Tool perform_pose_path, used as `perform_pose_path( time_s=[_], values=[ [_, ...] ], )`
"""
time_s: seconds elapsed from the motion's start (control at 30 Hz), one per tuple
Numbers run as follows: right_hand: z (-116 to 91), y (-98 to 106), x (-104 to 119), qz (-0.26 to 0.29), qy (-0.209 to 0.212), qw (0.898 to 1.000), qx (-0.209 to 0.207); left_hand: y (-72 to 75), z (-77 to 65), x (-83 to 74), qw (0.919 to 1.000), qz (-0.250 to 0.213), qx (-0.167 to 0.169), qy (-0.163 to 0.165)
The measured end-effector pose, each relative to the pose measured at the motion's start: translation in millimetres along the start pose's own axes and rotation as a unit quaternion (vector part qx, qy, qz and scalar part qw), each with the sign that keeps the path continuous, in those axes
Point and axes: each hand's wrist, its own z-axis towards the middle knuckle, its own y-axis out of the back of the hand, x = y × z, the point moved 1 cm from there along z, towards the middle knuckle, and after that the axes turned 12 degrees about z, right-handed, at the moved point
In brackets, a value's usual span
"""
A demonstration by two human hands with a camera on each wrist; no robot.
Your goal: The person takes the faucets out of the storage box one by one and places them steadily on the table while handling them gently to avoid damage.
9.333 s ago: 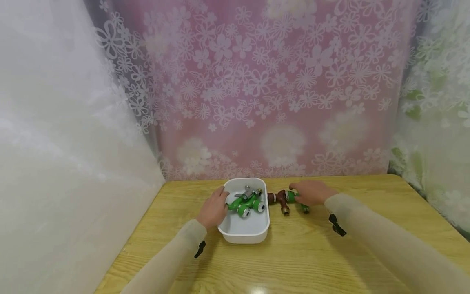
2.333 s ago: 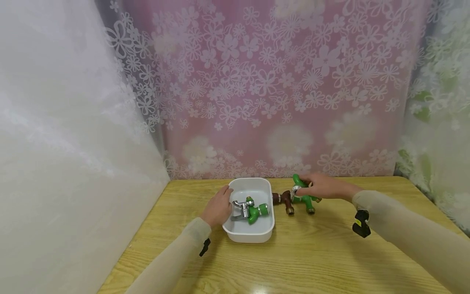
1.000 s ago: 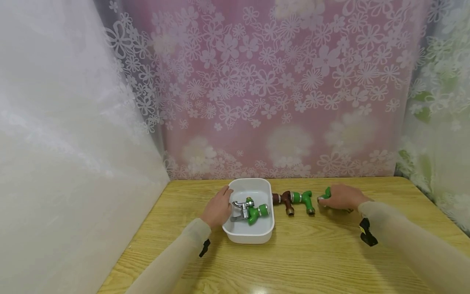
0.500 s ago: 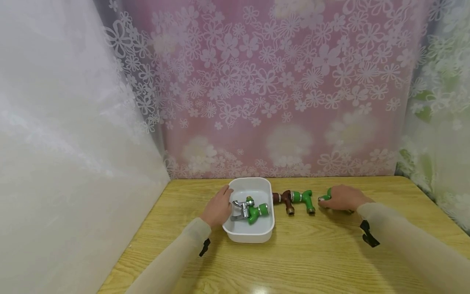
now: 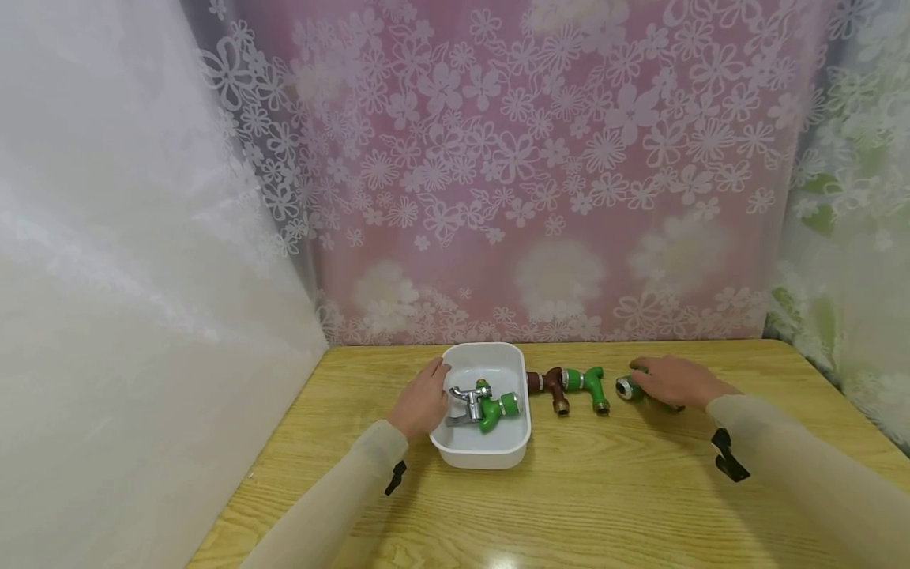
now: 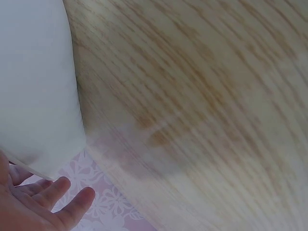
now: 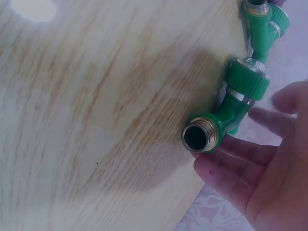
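Head view: right hand (image 5: 678, 382), fingers loose, touches rightmost green tap (image 7: 232, 114), far right; left hand (image 5: 419, 401) rests relaxed on white tub (image 5: 480, 459). Step's prob. lining it up w/ brown tap (image 5: 556, 389); next prob. calls for lifting off w/o nudging, then chrome tap (image 5: 473, 405).

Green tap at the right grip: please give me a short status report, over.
Left grip rests at rim of white container. Right grip touches green tap. Second green tap lies to its left, apart; nothing seen blocking.

Cream sleeves (image 5: 803, 466), black wrist attachments (image 5: 728, 458)
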Motion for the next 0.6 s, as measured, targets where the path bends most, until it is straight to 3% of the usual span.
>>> perform_pose_path(
  time_s=[0.33, 0.6],
  values=[
    [-1, -6, 1, -0.027, 0.058, 0.998, -0.018, -1.2, 1.7, 1.0, 0.9999, -0.001, -0.009, -0.006],
    [6, -14, 1, -0.029, 0.06, 0.997, -0.04, -1.4, -0.5, -1.1, 1.0, 0.001, -0.008, -0.005]
  ],
)
